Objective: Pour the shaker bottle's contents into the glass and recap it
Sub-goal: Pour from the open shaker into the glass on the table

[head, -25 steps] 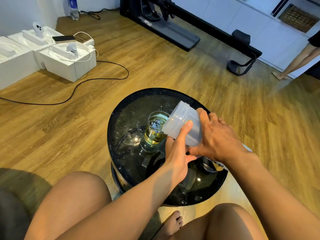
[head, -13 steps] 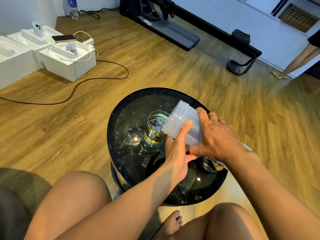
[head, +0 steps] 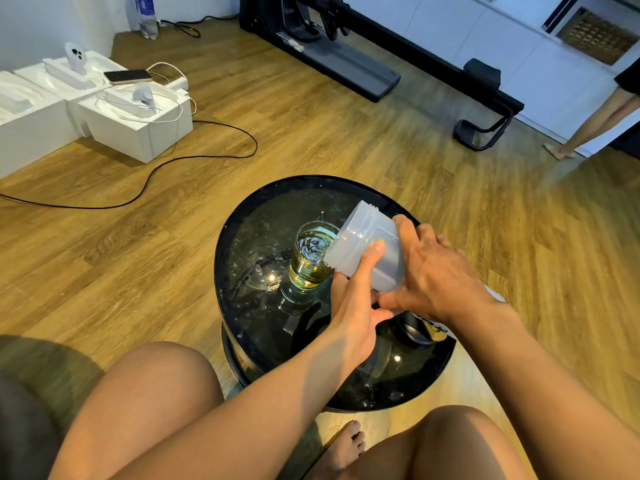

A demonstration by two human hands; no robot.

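Observation:
A translucent white shaker bottle (head: 363, 240) is tipped to the left, its open mouth over the rim of a clear glass (head: 310, 259) holding yellowish liquid. The glass stands upright on a round black glass-topped table (head: 249, 230). My left hand (head: 355, 303) holds the bottle from below, thumb stretched up along its side. My right hand (head: 433, 271) grips the bottle's body from the right. A dark cap-like piece (head: 412, 329) lies on the table under my right wrist, partly hidden.
White boxes (head: 138, 123) with a phone, cables and small devices sit on the wooden floor at far left. A black cable (head: 194, 174) trails across the floor. A black exercise machine (head: 346, 57) stands behind. Another person's legs (head: 595, 123) are at far right. My knees flank the table.

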